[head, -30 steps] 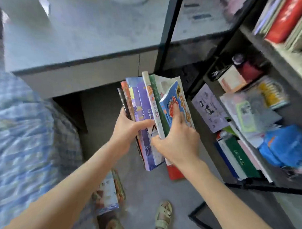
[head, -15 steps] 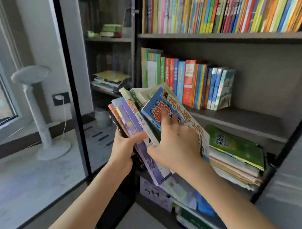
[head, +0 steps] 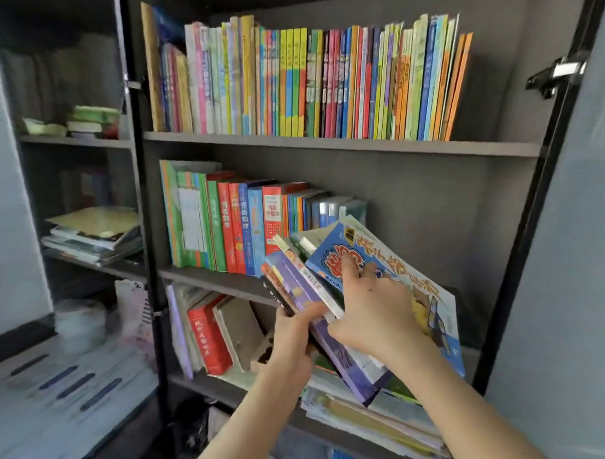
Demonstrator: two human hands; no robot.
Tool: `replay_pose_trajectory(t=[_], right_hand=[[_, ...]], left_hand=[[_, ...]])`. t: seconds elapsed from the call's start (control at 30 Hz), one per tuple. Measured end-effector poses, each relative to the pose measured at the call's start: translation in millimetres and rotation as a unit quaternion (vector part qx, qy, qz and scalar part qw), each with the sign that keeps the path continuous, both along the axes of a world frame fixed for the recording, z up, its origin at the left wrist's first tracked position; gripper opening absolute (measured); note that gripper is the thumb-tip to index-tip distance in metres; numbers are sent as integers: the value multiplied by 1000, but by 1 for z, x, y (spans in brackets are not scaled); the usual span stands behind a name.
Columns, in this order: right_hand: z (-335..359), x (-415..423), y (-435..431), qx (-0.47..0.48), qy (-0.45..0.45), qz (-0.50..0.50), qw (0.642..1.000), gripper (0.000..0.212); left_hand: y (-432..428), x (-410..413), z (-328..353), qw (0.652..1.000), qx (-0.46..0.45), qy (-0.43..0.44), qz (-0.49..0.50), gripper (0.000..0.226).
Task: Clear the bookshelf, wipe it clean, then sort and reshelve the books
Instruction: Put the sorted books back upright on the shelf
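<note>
A tilted stack of thin books (head: 306,294), topped by a blue-covered one (head: 409,277), is held between both hands in front of the dark bookshelf's middle shelf (head: 213,278). My left hand (head: 293,336) grips the stack's left edge, thumb over the purple cover. My right hand (head: 372,309) grips the stack from the right, its fingers spread on the blue cover. The stack's top edge points toward the bare right part of the middle shelf, beside a row of upright books (head: 246,224).
The top shelf holds a long row of colourful upright books (head: 309,81). The lower shelf has leaning red and grey books (head: 215,335) and flat piles (head: 373,419) under my hands. A glass door (head: 68,237) stands at left; a dark frame post (head: 533,204) at right.
My view rose from the floor and lower shelves up to the bookshelf. Both hands carried the stack up and to the right, toward the middle shelf.
</note>
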State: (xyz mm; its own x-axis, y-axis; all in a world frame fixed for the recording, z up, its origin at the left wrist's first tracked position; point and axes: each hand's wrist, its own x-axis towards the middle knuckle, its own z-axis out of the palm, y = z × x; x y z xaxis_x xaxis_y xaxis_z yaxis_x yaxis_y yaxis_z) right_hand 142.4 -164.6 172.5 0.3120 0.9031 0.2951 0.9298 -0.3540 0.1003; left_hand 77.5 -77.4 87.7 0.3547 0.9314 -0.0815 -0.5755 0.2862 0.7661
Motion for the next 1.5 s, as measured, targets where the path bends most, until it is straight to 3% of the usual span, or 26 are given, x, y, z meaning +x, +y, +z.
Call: replay_pose_trajectory(t=[0.13,0.23,0.47,0.57,0.67,0.77,0.8,0.9,1.0,1.23,1.4,1.5], right_hand=[[-5,36,27,-48,-39,-21,998,92],[-10,65,44,-83,-55,-26,995,90],[-28,115,67,-146,-13,-27,989,96],[-28,120,69,-154,-1,-26,988,97],[-30,120,71,-148,-7,-27,989,97],[-31,118,69,-145,-4,-36,989,98],[-31,117,69,-143,-2,-38,989,98],[-30,115,68,-133,14,-38,990,96],[-31,113,69,-109,-4,-41,993,93],[-64,113,77,44,-98,-20,994,80],[-57,123,78,55,-127,4,990,70],[-47,126,81,59,-131,-2,990,65]], left_hand=[[17,52,-19,996,-65,-10,-67,90],[29,83,-33,987,-114,-28,-113,106],[45,125,-48,973,-193,7,-128,45],[48,113,-46,965,-179,30,-188,5],[52,93,-52,955,-139,23,-260,28],[53,76,-60,948,-92,46,-302,10],[53,70,-61,951,-74,60,-295,3],[58,63,-71,961,-49,92,-258,26],[62,56,-75,959,-25,121,-254,24],[73,65,-75,960,-51,66,-266,51],[73,84,-60,974,-93,37,-203,36],[65,92,-55,988,-51,75,-121,34]])
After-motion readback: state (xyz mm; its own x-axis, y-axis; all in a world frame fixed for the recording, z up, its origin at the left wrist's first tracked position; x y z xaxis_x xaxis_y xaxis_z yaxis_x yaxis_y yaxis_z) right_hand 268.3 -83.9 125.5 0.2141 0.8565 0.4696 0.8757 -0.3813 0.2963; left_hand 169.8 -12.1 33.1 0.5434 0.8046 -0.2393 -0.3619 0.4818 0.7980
